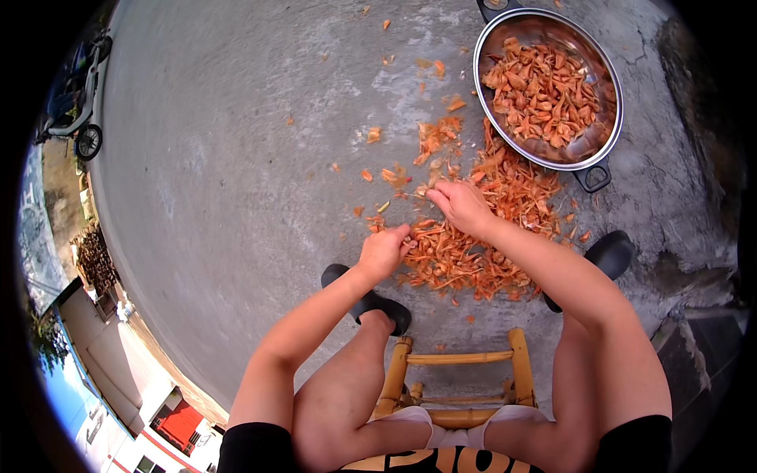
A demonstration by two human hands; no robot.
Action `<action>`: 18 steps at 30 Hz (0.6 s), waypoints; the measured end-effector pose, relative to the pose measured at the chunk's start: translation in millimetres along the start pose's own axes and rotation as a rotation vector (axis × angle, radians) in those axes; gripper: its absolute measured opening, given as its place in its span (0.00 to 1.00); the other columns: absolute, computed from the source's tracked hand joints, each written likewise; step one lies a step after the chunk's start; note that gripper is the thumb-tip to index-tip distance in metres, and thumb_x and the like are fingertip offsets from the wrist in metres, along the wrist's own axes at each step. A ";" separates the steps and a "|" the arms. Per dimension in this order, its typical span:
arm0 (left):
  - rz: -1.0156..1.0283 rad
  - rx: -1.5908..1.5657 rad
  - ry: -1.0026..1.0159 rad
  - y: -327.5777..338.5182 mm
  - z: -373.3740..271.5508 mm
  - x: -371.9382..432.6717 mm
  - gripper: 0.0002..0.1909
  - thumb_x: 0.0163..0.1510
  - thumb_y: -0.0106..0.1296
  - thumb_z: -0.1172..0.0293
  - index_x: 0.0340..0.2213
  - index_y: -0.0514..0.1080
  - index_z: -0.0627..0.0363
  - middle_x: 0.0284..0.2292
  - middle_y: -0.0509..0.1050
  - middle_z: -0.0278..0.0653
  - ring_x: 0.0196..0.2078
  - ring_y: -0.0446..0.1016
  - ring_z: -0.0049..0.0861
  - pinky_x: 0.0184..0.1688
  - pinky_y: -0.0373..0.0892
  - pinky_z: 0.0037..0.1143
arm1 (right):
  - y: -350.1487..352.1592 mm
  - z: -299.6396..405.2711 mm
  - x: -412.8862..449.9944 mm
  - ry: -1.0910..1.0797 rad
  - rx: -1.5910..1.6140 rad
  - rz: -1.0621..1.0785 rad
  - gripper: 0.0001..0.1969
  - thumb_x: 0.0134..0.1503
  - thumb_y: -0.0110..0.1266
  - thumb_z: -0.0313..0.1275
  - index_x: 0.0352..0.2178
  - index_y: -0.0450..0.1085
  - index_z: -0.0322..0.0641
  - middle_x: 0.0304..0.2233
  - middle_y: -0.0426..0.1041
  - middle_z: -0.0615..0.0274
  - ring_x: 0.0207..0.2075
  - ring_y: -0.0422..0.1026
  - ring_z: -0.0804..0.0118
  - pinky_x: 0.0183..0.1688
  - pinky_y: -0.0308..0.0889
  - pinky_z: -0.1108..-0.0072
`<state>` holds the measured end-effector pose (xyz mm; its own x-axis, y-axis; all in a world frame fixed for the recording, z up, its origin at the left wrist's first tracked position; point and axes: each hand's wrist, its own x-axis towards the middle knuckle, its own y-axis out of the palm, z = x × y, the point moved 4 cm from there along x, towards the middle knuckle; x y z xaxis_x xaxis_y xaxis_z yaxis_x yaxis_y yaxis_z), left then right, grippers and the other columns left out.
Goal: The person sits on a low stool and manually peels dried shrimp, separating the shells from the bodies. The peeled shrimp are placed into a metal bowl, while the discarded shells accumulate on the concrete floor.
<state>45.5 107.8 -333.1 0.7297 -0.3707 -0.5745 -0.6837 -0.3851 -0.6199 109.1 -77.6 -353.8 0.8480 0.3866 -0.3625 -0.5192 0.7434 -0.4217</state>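
Note:
My left hand (384, 249) is curled above the near left edge of a heap, with a small pale bulb (409, 241) at its thumb and fingertips. Farther forward, my right hand (462, 204) pinches a pale papery scrap (421, 190) over loose skins. Under and between both hands spreads the heap of small orange-brown bulbs and dry skins (473, 266) on the concrete. Beyond it, at the upper right, stands a round metal pan (604, 71) with a dark handle, and a pile of similar bulbs (541, 97) fills its middle.
Concrete ground (236, 136) extends left, with scattered orange skins (437, 139) beside the heap. My dark shoes (611, 254) flank the heap. A bamboo stool (461, 358) stands between my legs. A motorcycle (89, 118) and stacked firewood (96, 257) lie far left.

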 end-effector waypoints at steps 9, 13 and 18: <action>0.048 0.229 0.014 15.9 8.4 6.2 0.12 0.50 0.54 0.63 0.33 0.65 0.55 0.31 0.75 0.44 0.33 0.74 0.45 0.32 0.70 0.39 | 40.0 13.8 -22.4 -0.283 -0.619 0.455 0.10 0.55 0.44 0.27 0.39 0.61 0.38 0.23 0.76 0.57 0.27 0.77 0.57 0.24 0.69 0.67; 0.128 0.300 0.032 14.8 8.5 7.0 0.13 0.51 0.53 0.62 0.33 0.64 0.56 0.31 0.74 0.44 0.34 0.74 0.47 0.31 0.70 0.39 | 35.6 3.0 -14.5 -0.149 -0.665 0.395 0.11 0.54 0.44 0.27 0.38 0.62 0.34 0.23 0.77 0.56 0.25 0.77 0.58 0.23 0.70 0.69; 0.090 0.251 0.065 11.8 16.1 4.0 0.13 0.51 0.54 0.63 0.32 0.64 0.56 0.30 0.74 0.44 0.34 0.74 0.47 0.32 0.70 0.39 | 21.7 -3.5 -7.8 0.011 -0.453 0.326 0.12 0.53 0.48 0.27 0.39 0.61 0.33 0.25 0.76 0.49 0.29 0.76 0.49 0.29 0.69 0.64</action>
<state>40.5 115.4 -351.3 0.6587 -0.4501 -0.6030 -0.7164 -0.1299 -0.6855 90.9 -66.3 -363.0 0.6361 0.5499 -0.5413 -0.7502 0.2766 -0.6006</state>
